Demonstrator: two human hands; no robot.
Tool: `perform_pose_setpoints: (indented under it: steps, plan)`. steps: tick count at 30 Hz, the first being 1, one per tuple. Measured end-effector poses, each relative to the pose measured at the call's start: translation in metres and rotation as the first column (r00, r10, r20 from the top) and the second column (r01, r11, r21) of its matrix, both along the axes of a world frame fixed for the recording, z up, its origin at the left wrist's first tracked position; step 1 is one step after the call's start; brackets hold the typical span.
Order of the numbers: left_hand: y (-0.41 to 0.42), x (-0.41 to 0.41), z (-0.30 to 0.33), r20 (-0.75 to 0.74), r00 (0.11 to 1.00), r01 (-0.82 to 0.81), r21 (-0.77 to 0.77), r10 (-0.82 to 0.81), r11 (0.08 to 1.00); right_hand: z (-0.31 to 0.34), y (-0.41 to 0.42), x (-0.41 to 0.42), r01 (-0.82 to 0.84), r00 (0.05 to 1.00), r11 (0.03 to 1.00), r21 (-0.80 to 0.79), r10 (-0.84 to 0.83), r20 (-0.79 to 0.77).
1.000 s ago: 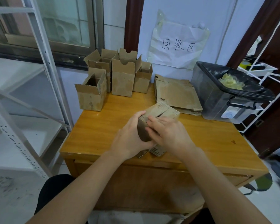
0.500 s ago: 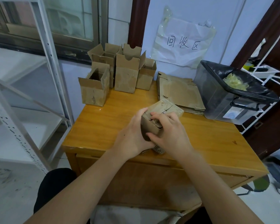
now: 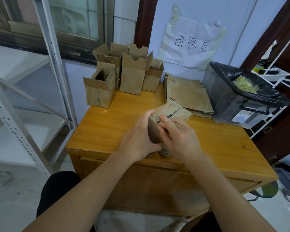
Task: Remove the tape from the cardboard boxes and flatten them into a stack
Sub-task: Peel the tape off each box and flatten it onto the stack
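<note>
Mostly worn brown box (image 3: 172,111), flaps closed

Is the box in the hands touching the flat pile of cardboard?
Apart. The head view shows bare table between the held box and the flattened stack.

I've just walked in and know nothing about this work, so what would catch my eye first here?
First, the two hands in the middle of the wooden table: the left hand grips a small cardboard box while the right hand picks at its end. Behind them, at the back left, stand several open boxes, and to the right lies a flat cardboard stack beside a black-lined bin.
</note>
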State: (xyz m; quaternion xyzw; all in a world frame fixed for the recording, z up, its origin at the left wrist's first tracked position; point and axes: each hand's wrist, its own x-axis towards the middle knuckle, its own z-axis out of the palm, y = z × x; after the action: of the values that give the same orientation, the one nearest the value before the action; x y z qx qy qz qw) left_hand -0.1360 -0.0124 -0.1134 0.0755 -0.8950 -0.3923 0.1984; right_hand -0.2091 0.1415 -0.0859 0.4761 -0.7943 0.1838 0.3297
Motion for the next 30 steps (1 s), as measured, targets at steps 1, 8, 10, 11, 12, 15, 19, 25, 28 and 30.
perform_pose_setpoints:
  steps: [1, 8, 10, 11, 12, 15, 19, 25, 28, 30]
  plan:
    - [0.000, 0.000, 0.000, -0.001, 1.000, 0.001, 0.000, -0.001, 1.000, 0.000, 0.001, 0.001, 0.000, 1.000, 1.000, -0.001, 0.000, 0.025]
    - [0.001, 0.001, -0.001, -0.007, 1.000, -0.003, -0.031, 0.003, 1.000, 0.005, -0.005, 0.012, 0.106, 0.971, 0.986, 0.126, -0.130, 0.203]
    - [0.001, 0.000, -0.001, -0.004, 1.000, -0.002, -0.019, 0.002, 1.000, 0.009, -0.012, 0.013, 0.138, 0.969, 0.983, 0.122, -0.159, 0.189]
    - [0.001, 0.000, 0.000, -0.001, 1.000, -0.007, -0.017, 0.007, 1.000, 0.011, -0.014, 0.013, 0.152, 0.971, 0.980, 0.127, -0.172, 0.169]
    - [0.001, 0.000, 0.000, 0.004, 1.000, -0.012, -0.017, 0.013, 1.000, 0.012, -0.016, 0.013, 0.162, 0.973, 0.977, 0.135, -0.181, 0.146]
    - [0.001, -0.001, 0.000, 0.004, 1.000, -0.017, -0.029, 0.017, 0.999, 0.014, -0.013, 0.014, 0.171, 0.979, 0.974, 0.148, -0.185, 0.088]
    - [0.001, 0.000, 0.000, -0.014, 1.000, -0.022, -0.037, 0.021, 0.999, 0.015, -0.009, 0.008, 0.114, 0.992, 0.980, 0.165, -0.122, 0.038]
    - [0.001, 0.001, -0.002, -0.031, 0.999, -0.041, -0.053, 0.039, 0.998, 0.019, 0.003, 0.001, 0.015, 0.989, 0.996, 0.093, -0.028, 0.143]
    - [0.001, 0.000, -0.003, -0.037, 0.999, -0.042, -0.065, 0.040, 0.997, 0.015, 0.008, 0.001, -0.035, 0.984, 0.999, 0.022, 0.031, 0.174]
    - [0.000, 0.000, -0.003, -0.034, 0.999, -0.035, -0.061, 0.033, 0.998, 0.014, 0.009, 0.002, -0.054, 0.981, 0.999, -0.001, 0.053, 0.184]
